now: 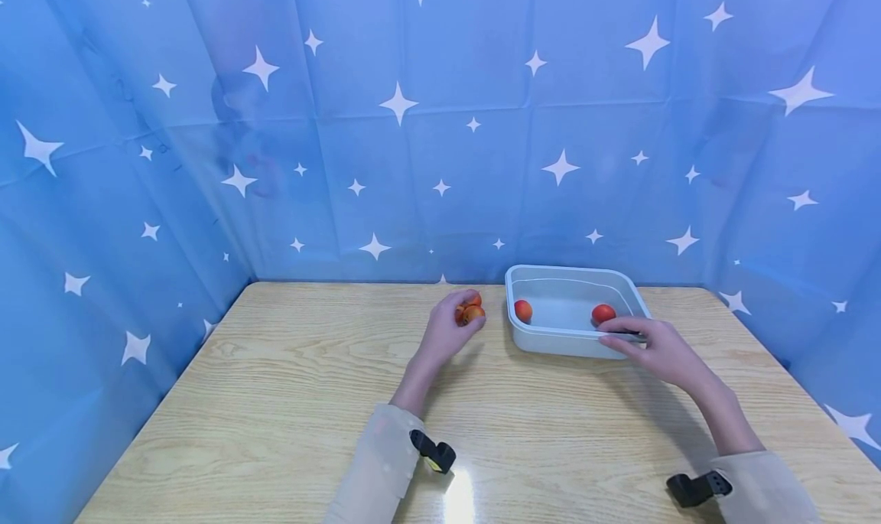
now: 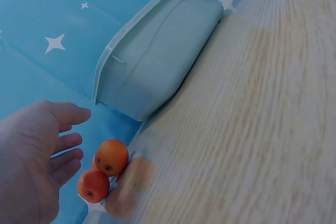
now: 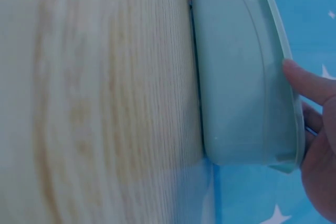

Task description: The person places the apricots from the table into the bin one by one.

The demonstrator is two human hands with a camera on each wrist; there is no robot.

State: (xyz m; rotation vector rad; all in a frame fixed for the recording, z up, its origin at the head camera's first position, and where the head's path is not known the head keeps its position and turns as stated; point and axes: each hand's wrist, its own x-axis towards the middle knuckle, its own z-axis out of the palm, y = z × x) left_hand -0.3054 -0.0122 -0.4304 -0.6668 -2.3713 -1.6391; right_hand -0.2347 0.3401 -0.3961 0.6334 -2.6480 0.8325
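Observation:
A small cluster of round orange-red fruits (image 1: 474,315) sits on the table left of a pale blue-green plastic container (image 1: 564,343). My left hand (image 1: 450,327) is beside the cluster, fingers loosely bent. In the left wrist view, a gap shows between that hand (image 2: 39,156) and the fruits (image 2: 112,157), one partly hidden behind the others. Inside the container lie two more red fruits, one at the left wall (image 1: 523,310), another red fruit (image 1: 603,314) near the right. My right hand (image 1: 661,349) pinches the container's front right rim, thumb outside, as the right wrist view shows (image 3: 320,129).
The wooden table (image 1: 289,401) reaches back to a blue curtain (image 1: 468,141) with white stars, which also hangs along both sides. A black wrist camera (image 1: 435,453) is strapped at the left cuff, another black camera (image 1: 697,488) at the right.

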